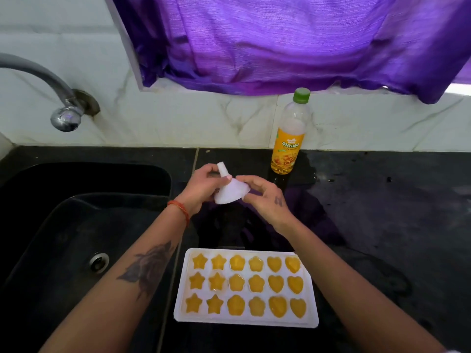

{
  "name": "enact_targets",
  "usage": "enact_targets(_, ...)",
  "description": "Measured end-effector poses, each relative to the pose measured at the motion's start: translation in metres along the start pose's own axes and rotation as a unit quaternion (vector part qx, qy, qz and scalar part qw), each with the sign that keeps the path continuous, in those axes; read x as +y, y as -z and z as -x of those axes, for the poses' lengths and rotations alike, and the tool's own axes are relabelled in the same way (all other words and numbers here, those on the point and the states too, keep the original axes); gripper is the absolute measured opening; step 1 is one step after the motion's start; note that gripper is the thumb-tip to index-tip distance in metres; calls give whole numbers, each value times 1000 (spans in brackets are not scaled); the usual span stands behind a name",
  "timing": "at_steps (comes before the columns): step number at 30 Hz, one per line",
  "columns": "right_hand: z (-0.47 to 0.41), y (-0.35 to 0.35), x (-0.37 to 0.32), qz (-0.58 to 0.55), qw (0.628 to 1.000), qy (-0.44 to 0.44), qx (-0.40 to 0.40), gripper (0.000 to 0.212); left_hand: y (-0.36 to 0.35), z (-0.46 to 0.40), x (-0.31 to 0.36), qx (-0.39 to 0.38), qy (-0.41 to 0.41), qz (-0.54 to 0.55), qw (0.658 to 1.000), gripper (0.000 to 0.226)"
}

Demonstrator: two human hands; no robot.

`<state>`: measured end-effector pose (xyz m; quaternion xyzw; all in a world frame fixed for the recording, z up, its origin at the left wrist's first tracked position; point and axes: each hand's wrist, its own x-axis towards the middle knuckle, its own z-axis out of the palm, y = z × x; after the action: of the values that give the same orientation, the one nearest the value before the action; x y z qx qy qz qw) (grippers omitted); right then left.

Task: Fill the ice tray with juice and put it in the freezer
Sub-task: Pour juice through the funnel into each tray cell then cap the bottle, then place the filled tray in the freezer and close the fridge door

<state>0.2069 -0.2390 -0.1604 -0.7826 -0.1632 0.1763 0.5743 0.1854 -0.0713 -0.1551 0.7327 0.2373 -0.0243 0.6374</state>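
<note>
Orange juice fills all 18 moulds of the ice tray, lying on the table at 6 o'clock from both grips, long axis 9 to 3. Left hand and right hand pinch the white funnel; juice bottle stands at 1 o'clock, capped. Neither hand looks nearer the tray.

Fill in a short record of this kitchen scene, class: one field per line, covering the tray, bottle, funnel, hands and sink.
ice tray: white, on the black counter, all eighteen star, flower and heart moulds hold orange juice
juice bottle: upright by the wall, green cap on, partly full
funnel: white, spout up
left hand: grips the funnel
right hand: pinches its rim
sink: black, left of the tray
</note>
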Motion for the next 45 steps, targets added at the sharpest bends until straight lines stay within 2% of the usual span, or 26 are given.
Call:
enact_targets(2, 2, 13, 3, 5, 1000, -7, 27, 46, -10, -14, 7, 25, -65, -31, 997, 20)
enact_targets(5, 10, 35, 18, 19, 998, -20, 55, 43, -22, -42, 16, 64, -112, -70, 989, 20)
enact_targets(12, 44, 61, 58, 12, 993, -43, 113, 39, -34, -106, 17, 144, -140, -198, 959, 25)
enact_targets(17, 58, 58, 72, 8, 990, -60, 124, 38, -31, -120, 11, 154, -127, -255, 946, 24)
enact_targets(19, 60, 56, 72, 19, 990, -63, 123, 35, -28, -117, 12, 124, -115, -300, 939, 35)
enact_targets(22, 63, 54, 64, 70, 989, -68, 114, 33, -21, -96, 12, 100, -108, -336, 930, 69)
enact_targets(25, 66, 53, 54, 153, 981, -62, 101, 36, -8, -51, 7, 127, -150, -347, 917, 71)
enact_targets(28, 71, 48, 41, 241, 966, -15, 86, 42, 11, 12, -14, 141, -169, -396, 892, 67)
enact_targets(30, 76, 38, 29, 272, 959, 32, 70, 47, 24, 60, -37, 159, -142, -422, 881, 69)
enact_targets(34, 92, 1, 8, 328, 936, 125, -10, 55, 42, 155, -92, 207, -11, -450, 869, 74)
enact_targets(38, 125, -54, -3, 388, 891, 203, -120, 60, 51, 248, -143, 293, 82, -446, 842, 73)
enact_targets(42, 179, -110, -6, 384, 853, 289, -203, 63, 51, 339, -197, 386, 154, -427, 803, 73)
enact_targets(45, 222, -148, -6, 391, 808, 344, -275, 64, 49, 401, -235, 432, 218, -389, 784, 75)
